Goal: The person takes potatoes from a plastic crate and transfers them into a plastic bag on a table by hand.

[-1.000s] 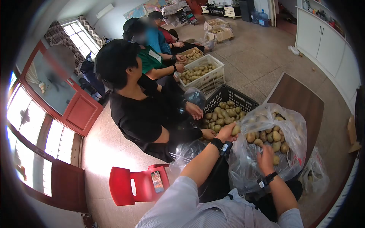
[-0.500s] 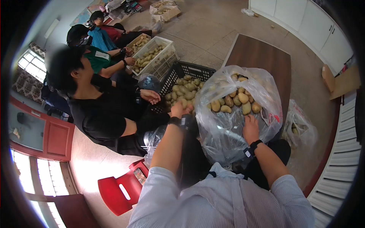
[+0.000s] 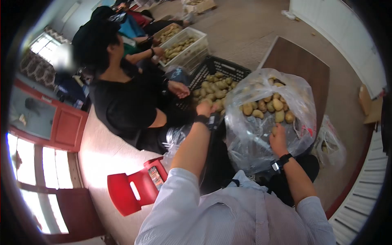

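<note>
The left hand [image 3: 204, 108] was at the potatoes [image 3: 218, 85] in the black crate [image 3: 232, 67]; its grip could not be told. The right hand [image 3: 278, 141] had its fingers closed on a single potato [image 3: 275, 130] at the clear bag's [image 3: 245, 139] opening.

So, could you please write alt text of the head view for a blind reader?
The left hand reaches into a black plastic crate of tan oval potatoes; the right hand holds a single potato at a clear plastic bag of more. A black-shirted co-worker sits beside the crate.
</note>
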Action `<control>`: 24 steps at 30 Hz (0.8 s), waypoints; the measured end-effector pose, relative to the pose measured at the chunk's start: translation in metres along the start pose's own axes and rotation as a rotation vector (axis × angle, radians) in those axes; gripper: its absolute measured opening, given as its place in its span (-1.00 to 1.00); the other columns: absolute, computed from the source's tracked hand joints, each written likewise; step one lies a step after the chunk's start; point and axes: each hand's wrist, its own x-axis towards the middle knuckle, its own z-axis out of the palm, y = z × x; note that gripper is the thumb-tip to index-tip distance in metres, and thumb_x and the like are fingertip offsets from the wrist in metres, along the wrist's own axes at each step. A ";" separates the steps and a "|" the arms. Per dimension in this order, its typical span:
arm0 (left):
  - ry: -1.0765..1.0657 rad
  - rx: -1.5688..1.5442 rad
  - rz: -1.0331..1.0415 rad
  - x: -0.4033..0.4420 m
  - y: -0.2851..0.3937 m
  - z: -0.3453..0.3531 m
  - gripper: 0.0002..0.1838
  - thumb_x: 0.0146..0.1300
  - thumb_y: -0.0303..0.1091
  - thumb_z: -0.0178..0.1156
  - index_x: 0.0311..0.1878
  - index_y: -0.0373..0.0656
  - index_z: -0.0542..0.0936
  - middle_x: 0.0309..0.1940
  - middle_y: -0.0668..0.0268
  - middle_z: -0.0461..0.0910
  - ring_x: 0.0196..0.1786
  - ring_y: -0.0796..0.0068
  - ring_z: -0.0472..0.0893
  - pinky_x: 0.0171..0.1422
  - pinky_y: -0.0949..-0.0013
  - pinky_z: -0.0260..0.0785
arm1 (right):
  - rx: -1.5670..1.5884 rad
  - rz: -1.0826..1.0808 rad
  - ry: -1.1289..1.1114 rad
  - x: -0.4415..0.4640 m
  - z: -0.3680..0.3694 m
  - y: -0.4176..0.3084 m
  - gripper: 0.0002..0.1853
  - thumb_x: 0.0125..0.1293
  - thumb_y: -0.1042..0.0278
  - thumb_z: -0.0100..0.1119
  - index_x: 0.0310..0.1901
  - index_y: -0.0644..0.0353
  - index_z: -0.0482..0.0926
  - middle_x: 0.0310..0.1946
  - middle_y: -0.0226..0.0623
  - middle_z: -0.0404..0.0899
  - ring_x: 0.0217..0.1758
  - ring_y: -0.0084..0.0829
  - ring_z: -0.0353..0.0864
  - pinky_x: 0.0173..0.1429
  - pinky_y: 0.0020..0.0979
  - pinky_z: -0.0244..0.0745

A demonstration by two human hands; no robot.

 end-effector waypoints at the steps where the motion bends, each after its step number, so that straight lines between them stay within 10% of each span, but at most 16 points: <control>1: 0.001 -0.014 -0.007 0.000 -0.001 0.000 -0.57 0.13 0.07 0.24 -0.39 -0.18 0.60 -0.38 0.01 0.63 -0.30 -0.07 0.63 -0.27 0.00 0.45 | 0.003 0.033 0.003 0.001 -0.002 -0.002 -0.48 0.12 0.51 0.17 0.16 0.35 0.33 0.07 0.11 0.41 0.16 0.10 0.39 0.25 -0.09 0.30; 8: -0.045 -0.319 -0.251 0.002 0.003 0.000 -0.51 0.12 0.14 0.19 -0.32 -0.20 0.61 -0.39 0.07 0.63 -0.28 0.01 0.64 -0.20 0.09 0.49 | 0.187 0.334 -0.100 0.007 0.003 -0.004 -0.52 0.25 0.28 0.23 0.13 0.30 0.36 -0.26 -0.06 0.65 -0.34 -0.12 0.67 -0.18 -0.19 0.54; 14: -0.076 -1.768 -0.928 0.019 0.015 0.016 -0.72 0.32 -0.12 0.08 -0.06 -0.10 0.46 -0.29 0.21 0.58 -0.29 0.13 0.59 -0.21 0.11 0.48 | 0.543 0.467 -0.255 0.013 -0.004 -0.040 -0.53 0.32 0.13 0.18 0.08 0.36 0.41 -0.32 -0.21 0.61 -0.51 -0.53 0.60 -0.48 -0.49 0.48; 24: -0.661 -1.377 -0.584 0.007 0.076 -0.034 -0.60 0.42 -0.05 -0.05 0.05 -0.21 0.44 -0.13 0.21 0.61 -0.46 0.40 0.52 -0.44 0.37 0.33 | 0.573 0.370 -0.404 0.041 0.007 -0.079 -0.51 0.40 -0.02 0.00 0.01 0.34 0.51 -0.39 -0.17 0.60 -0.53 -0.44 0.57 -0.47 -0.38 0.46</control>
